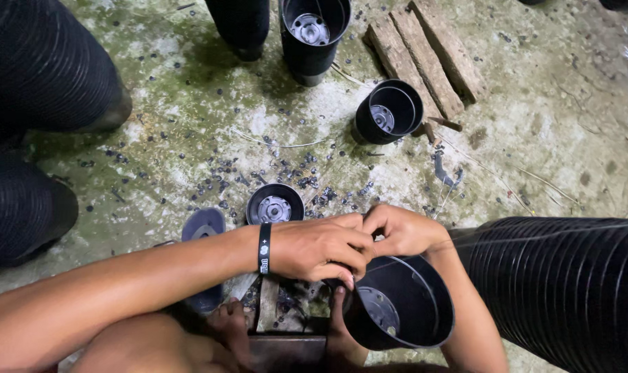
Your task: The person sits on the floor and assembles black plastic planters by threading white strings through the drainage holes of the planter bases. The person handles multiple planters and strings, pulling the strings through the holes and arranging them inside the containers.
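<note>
A black plastic pot (404,307) lies tilted in front of me, its open mouth facing up and right. My left hand (321,247), with a black wristband, grips the pot's upper rim. My right hand (404,229) pinches at the same rim right beside the left, fingertips touching. A thin string or wire runs from the hands off to the right. My feet (341,331) rest below the pot.
Long stacks of nested black pots lie at the right (569,290) and left (37,76). Single pots stand on the mossy concrete at centre (274,204), upper middle (388,110) and top (312,34). Wooden planks (424,55) lie beyond. Small dark punched bits litter the floor.
</note>
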